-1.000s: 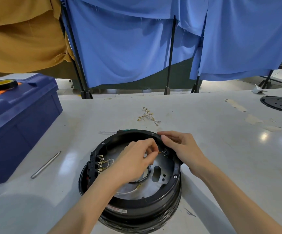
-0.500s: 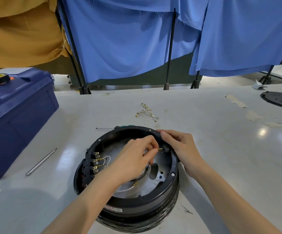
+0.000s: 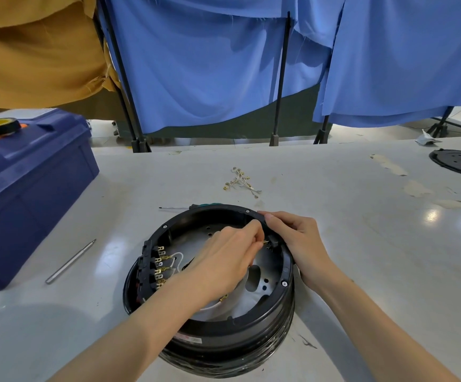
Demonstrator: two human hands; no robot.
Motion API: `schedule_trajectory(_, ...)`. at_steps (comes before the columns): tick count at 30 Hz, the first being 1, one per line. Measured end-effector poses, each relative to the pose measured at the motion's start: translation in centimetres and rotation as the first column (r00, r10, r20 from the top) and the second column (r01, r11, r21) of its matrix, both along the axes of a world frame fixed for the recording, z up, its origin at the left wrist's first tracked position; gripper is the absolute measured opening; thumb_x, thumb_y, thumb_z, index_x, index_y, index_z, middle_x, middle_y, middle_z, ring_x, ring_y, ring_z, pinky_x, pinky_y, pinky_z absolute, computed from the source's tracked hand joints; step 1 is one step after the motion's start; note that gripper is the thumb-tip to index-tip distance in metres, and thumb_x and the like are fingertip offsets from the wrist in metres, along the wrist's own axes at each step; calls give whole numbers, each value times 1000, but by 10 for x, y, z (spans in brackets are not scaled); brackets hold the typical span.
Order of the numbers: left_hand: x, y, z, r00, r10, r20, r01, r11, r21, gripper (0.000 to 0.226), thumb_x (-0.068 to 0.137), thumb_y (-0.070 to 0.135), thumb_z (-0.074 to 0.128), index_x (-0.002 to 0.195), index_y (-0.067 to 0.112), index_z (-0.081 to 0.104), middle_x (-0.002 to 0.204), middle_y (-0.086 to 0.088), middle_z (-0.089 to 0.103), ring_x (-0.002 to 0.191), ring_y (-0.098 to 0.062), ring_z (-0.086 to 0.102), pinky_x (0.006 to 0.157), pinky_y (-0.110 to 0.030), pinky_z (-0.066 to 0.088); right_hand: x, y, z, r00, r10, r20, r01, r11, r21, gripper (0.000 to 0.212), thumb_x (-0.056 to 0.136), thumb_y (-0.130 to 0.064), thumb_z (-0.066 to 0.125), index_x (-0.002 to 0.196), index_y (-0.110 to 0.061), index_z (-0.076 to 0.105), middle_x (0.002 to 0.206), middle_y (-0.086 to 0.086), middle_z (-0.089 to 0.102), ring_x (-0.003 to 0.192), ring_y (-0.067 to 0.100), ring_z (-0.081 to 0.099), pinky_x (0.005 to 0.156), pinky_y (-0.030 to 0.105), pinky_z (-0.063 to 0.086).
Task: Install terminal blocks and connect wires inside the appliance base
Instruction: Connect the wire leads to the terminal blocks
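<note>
Pinching a brass connector (image 3: 265,242) in the left hand (image 3: 223,252) grip, lined up with the black block (image 3: 274,240) just right of it. The right hand (image 3: 298,241) clamps the base (image 3: 251,321) rim at that block, likely bracing the push. The wired terminal strip (image 3: 148,267) sits inside the base, left of the grip.

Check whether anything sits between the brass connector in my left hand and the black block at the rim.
Nothing visible. The left hand pinches the brass connector right beside the black block, which the right hand holds at the base rim.

Bare L hand (image 3: 232,255), R hand (image 3: 301,241), forearms (image 3: 152,321); short nails.
</note>
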State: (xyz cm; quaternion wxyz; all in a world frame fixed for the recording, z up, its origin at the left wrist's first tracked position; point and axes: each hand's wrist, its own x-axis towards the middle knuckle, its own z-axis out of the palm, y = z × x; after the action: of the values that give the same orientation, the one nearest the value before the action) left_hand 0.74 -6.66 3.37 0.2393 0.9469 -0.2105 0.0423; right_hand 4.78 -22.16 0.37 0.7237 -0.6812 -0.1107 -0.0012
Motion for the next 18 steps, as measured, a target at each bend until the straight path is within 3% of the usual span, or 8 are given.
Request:
schedule_trajectory(2, -1, -1, 2, 1000, -5, 0, 5, 1000, 31, 10, 103, 24, 40, 98, 18, 46, 79, -2, 63, 68, -23, 54, 74, -45, 46, 0, 1, 0, 1000, 1, 5, -1, 1000, -1, 22, 97, -15, 57, 95, -17, 79, 81, -3, 75, 70, 3, 66, 65, 14, 48)
schedule_trajectory(6, -4, -3, 3, 1000, -15, 15, 14, 999, 51, 11, 103, 24, 38, 98, 16, 44, 74, -2, 57, 63, -26, 54, 72, -46, 46, 0, 0, 0, 1000, -5, 3, 5, 1000, 0, 23, 97, -15, 56, 92, -17, 79, 82, -1, 76, 74, 7, 68, 66, 17, 50)
schedule_trajectory(14, -4, -4, 1, 997, -14, 73, 8, 996, 91, 11, 103, 23, 38, 101, 15, 45, 70, 4, 47, 72, -30, 52, 72, -48, 44, 0, 2, -1, 1000, -6, -3, 6, 1000, 16, 24, 97, -14, 56, 88, -16, 78, 77, -1, 74, 72, 7, 67, 65, 18, 51)
schedule_trajectory(18, -4, -5, 2, 997, -13, 71, 6, 995, 100, 12, 103, 22, 38, 102, 13, 45, 74, -1, 52, 73, -32, 52, 73, -49, 43, 1, 2, -1, 1000, -10, 6, 10, 1000, -1, 23, 96, -13, 56, 88, -14, 78, 70, -6, 71, 64, 2, 63, 60, 14, 48)
